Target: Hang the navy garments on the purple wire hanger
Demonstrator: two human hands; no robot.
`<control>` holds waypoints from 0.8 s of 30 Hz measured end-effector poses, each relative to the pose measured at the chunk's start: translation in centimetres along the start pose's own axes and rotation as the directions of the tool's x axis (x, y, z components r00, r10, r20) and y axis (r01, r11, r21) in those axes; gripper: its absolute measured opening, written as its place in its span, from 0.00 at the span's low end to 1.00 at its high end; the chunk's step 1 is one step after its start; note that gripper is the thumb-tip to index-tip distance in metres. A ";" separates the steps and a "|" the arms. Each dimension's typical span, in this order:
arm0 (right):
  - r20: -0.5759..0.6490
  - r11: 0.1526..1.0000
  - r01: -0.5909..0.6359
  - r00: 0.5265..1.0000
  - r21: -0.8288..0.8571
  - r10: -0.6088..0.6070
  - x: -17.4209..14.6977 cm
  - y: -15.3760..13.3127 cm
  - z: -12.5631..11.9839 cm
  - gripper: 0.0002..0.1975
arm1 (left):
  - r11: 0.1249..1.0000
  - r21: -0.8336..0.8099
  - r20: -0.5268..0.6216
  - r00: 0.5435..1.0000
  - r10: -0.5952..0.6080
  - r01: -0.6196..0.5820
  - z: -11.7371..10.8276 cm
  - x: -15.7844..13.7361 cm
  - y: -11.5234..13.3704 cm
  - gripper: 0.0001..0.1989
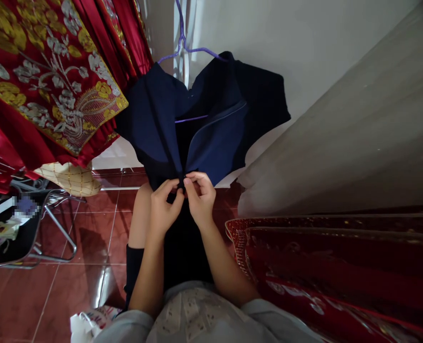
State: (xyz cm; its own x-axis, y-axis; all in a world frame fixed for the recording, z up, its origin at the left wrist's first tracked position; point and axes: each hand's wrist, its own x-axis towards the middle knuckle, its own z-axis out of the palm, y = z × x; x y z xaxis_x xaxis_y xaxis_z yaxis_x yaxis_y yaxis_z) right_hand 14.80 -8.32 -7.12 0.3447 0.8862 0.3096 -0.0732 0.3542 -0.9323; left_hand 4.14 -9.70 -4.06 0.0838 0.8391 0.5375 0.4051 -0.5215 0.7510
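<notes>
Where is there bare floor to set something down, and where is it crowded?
Bare red tiles show between the chair and the person's right leg. Crowded: the front of the navy garment, held by the left hand and right hand; the chair's seat, bearing loose items.

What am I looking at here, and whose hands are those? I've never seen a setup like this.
There is no robot arm here, just a person's bare hands. The picture comes from a camera worn on that person's head, looking forward and down. The left hand and right hand pinch the front of a dark blue garment, which hangs on a purple hanger. To the left, a black chair holds some small items, and above it hangs red cloth with gold and silver patterns.
</notes>
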 end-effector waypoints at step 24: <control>0.088 0.916 0.309 0.951 -0.256 -0.296 5.3 0.6 -1.7 0.10 | 0.993 -0.030 -0.103 0.988 -0.118 0.115 1.9 -0.6 -0.7 0.05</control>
State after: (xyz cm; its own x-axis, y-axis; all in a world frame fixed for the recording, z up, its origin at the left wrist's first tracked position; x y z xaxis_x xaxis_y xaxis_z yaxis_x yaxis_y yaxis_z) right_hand 18.14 -3.88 -6.38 0.2670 0.7641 0.5872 0.2793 0.5218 -0.8060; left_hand 5.51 -9.55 -5.59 -0.0584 0.8743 0.4818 0.3843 -0.4257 0.8192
